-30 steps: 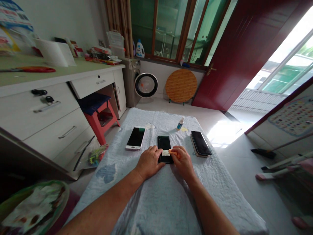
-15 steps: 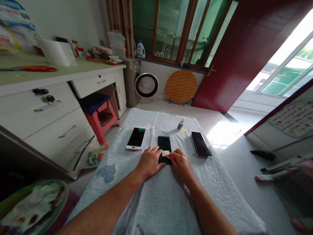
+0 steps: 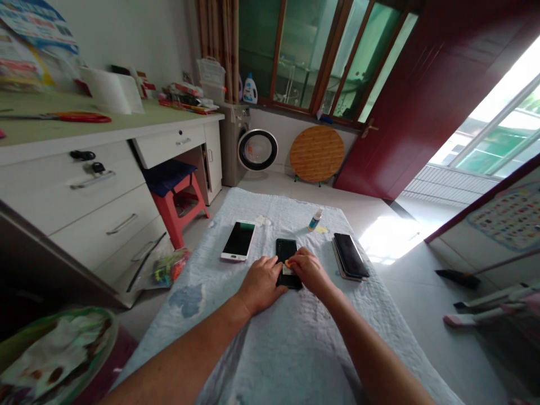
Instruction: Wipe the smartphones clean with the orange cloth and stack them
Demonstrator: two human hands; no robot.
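A dark phone (image 3: 286, 246) lies on the cloth-covered table in front of me, with a small pale label (image 3: 287, 271) on its surface. My left hand (image 3: 262, 286) holds the phone along its left side, fingers at the edge and thumb by the near end. Pinched in the fingertips of my right hand (image 3: 309, 270) is a small orange piece (image 3: 288, 263), pressed at the label's upper edge; its kind is too small to make out. A white-framed phone (image 3: 238, 241) rests to the left. On the right, a black phone (image 3: 351, 256) lies on another flat, light-edged item.
A small spray bottle (image 3: 315, 220) stands toward the table's far side. Left of the table are a red stool (image 3: 177, 205), a white drawer desk (image 3: 97, 211) and a waste bin (image 3: 112, 337). Beyond are a washing machine (image 3: 234, 152) and a round wooden board (image 3: 317, 153).
My right hand has shifted the orange piece from the label's right, lower part up to its upper edge. My left hand keeps its hold on the phone. The whole view has tilted slightly.
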